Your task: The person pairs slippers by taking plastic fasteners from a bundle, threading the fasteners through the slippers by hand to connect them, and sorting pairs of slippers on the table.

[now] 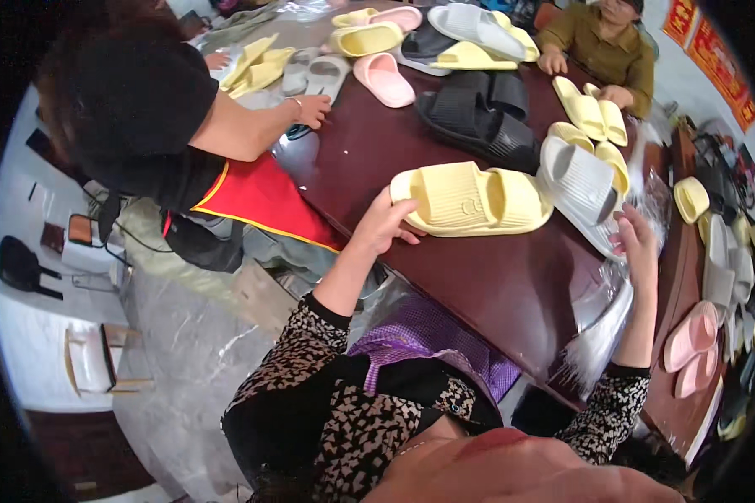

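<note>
My left hand (383, 222) grips the left end of pale yellow slippers (455, 199), thumb on top and fingers beneath. Two ribbed straps show, one behind the other, so they look like a pair set end to end. The slippers are just over the dark red table (461, 281). My right hand (635, 239) is open with its fingers apart, holding nothing I can see. It is beside a large grey slipper (572, 180) and above a stack of clear plastic bags (600, 335). Behind the grey slipper lie yellow slippers (614, 163), partly covered.
Black slippers (486, 117) lie mid-table, with pink slippers (383, 80) and grey slippers (315, 74) farther off. A person in a red apron (264, 201) works at my left; another in an olive shirt (600, 42) sits opposite. More slippers (695, 344) line a bench at right.
</note>
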### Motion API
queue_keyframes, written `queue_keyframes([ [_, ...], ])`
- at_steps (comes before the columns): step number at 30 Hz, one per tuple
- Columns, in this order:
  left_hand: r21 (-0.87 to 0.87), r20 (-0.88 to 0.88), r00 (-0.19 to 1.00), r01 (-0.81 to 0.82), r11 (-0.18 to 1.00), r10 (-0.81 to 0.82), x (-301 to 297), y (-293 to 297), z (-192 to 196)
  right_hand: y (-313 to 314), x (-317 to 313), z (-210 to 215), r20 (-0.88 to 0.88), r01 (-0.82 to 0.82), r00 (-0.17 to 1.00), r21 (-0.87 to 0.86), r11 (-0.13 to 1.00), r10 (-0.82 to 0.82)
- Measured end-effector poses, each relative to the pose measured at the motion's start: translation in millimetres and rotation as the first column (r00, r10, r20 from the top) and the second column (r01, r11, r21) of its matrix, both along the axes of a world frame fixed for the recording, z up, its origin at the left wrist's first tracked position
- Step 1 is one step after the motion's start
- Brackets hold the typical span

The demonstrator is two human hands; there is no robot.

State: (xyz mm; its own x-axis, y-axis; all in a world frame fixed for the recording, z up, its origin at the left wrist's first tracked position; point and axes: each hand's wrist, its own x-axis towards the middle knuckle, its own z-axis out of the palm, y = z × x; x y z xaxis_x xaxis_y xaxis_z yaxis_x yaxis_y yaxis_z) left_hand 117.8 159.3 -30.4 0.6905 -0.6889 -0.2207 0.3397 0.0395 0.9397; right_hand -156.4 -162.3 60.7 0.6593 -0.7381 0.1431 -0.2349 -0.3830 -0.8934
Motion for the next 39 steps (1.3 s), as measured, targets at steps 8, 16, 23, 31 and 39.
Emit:
queue_keyframes([
  [8, -0.051, -0.098, 0.991, -0.098, 0.994, 0.093, 5.1, -9.2, 6.2, -8.6, 42.4, -37.4, -0.104, 0.042, 0.994, 0.166, 0.985, -0.024],
  [16, -0.087, 0.106, 0.962, -0.243, 0.966, 0.252, 63.5, 4.8, -9.2, 8.9, 9.0, -9.8, -0.097, -0.177, 0.981, -0.083, 0.981, 0.169],
  [23, -0.196, 0.916, 0.187, -0.564, 0.802, 0.355, 24.2, -16.8, -7.2, 56.7, -0.1, 13.5, -0.16, -0.341, 0.936, -0.183, 0.922, 0.314],
  [31, -0.271, -0.026, 0.869, 0.469, 0.841, -0.494, -91.1, -36.8, 12.5, 84.7, 19.6, 12.1, -0.236, -0.299, 0.943, -0.292, 0.908, 0.235],
  [39, -0.354, -0.265, 0.896, 0.253, 0.9, -0.356, -108.2, -44.7, -4.2, 97.9, 17.8, 8.6, -0.14, -0.331, 0.943, -0.331, 0.884, 0.301],
])
